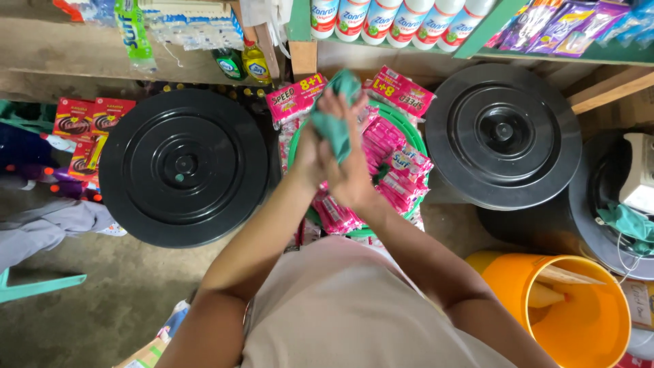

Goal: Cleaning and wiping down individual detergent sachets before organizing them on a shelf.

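Note:
A crumpled teal cloth is pressed between my two hands, held up in the middle of the view. My left hand grips its left side and my right hand wraps around it from below and the right. Directly under my hands sits a green tub piled with pink sachet strips. More pink sachet packs lie at the tub's far rim.
Two large black round lids flank the tub. An orange bucket stands at lower right. A shelf above carries white bottles and purple sachets. Red packets lie at far left, and a teal stool edge.

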